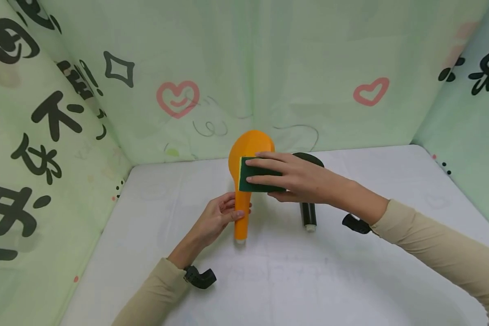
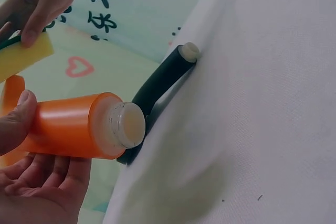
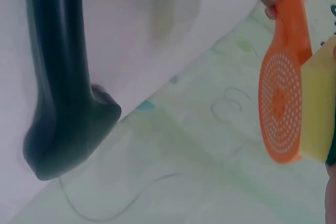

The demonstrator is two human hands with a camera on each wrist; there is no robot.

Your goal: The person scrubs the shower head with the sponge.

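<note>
My left hand [image 1: 220,215] grips the handle of an orange shower head [image 1: 250,142], thumb across the front and fingers behind. Its head points up and away, and the pale threaded end [image 2: 131,124] faces the left wrist camera. With my right hand [image 1: 291,176] I hold a sponge [image 1: 261,174], dark green on its outer side and yellow on the other. In the right wrist view, the sponge's yellow side [image 3: 317,106] lies against the back of the shower head, whose perforated spray face [image 3: 281,106] is turned away from it.
A dark shower head [image 1: 308,213] lies on the white table [image 1: 293,280], partly behind my right hand. Light green curtains with hearts [image 1: 178,99] and black writing stand at the table's back and sides. Dark wrist devices [image 1: 199,277] sit at both sleeves.
</note>
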